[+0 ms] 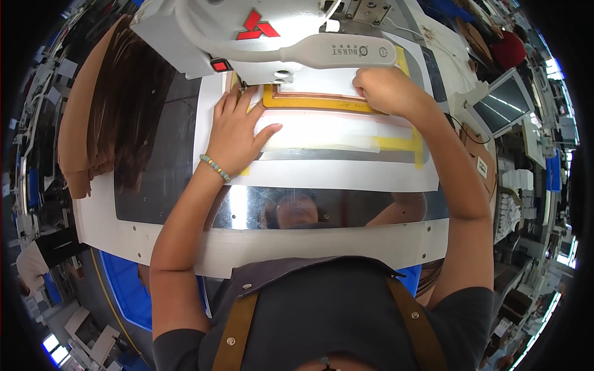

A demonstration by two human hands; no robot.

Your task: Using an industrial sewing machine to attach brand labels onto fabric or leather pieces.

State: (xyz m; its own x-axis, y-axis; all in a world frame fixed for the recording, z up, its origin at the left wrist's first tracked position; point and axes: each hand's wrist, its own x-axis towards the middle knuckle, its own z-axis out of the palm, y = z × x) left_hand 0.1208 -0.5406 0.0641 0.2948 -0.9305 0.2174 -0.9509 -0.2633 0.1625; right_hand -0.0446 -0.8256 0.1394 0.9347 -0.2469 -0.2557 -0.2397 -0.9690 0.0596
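Observation:
My left hand (241, 133) lies spread on a white sheet (223, 164), its fingertips beside the left end of a yellow rectangular frame (309, 102) with a pinkish inner strip. My right hand (387, 93) is curled at the right part of that frame, with its fingers closed; what they hold, if anything, is hidden. Yellow tape (399, 143) marks the pale work plate under the frame. A white machine head (192, 34), with a red emblem and a red switch, overhangs the work and hides its far side. A light grey handheld-shaped unit (337, 49) hangs across its front.
Stacked brown sheets (86, 142) lie at left. A small screen (501, 102) stands at right near white bundles (516, 198). A shiny metal plate (266, 207) spans the near bench. Blue bins (124, 284) sit below it. Another person (34, 266) is at lower left.

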